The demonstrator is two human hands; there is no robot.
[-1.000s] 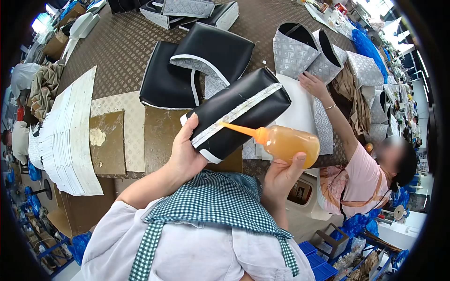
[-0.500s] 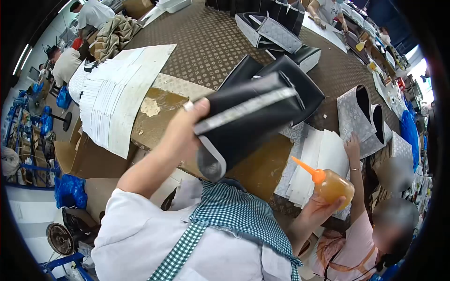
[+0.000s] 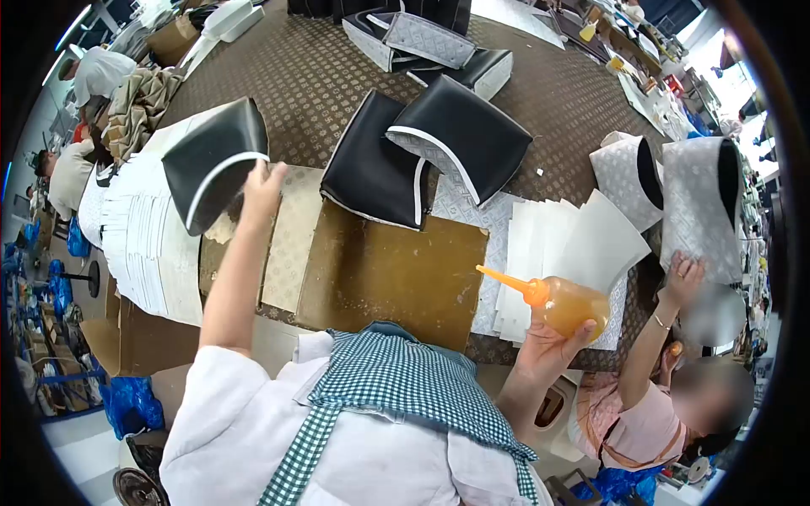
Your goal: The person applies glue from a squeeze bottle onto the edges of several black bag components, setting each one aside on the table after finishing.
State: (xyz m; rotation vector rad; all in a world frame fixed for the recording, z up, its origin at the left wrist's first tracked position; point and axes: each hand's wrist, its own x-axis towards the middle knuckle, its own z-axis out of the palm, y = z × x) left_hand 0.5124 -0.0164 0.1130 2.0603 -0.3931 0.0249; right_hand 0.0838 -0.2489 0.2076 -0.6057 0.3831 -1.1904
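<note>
My left hand (image 3: 263,187) grips the white-edged rim of a black leather-like bag piece (image 3: 221,148), raised at the left over the white strips. In my right hand (image 3: 550,347) is a squeeze bottle (image 3: 575,305) of amber liquid, its orange nozzle pointing left. Between my hands lies a brown board (image 3: 396,278), its surface stained and shiny. Beyond it, two more black bag pieces (image 3: 472,131) with white edges rest partly overlapping on the patterned table. White sheets (image 3: 553,253) are fanned out just beyond the bottle.
White strips (image 3: 135,244) lie layered at the left. Grey patterned pieces (image 3: 700,202) stand at the right, one touched by a co-worker's hand (image 3: 682,278). More bag pieces (image 3: 430,42) sit at the back. An open cardboard box (image 3: 156,337) is below the table's left edge.
My left hand has carried the black bag piece from the middle to the left. The bottle remains in my right hand. The view has shifted, and the co-worker's hand now touches a grey patterned piece.
</note>
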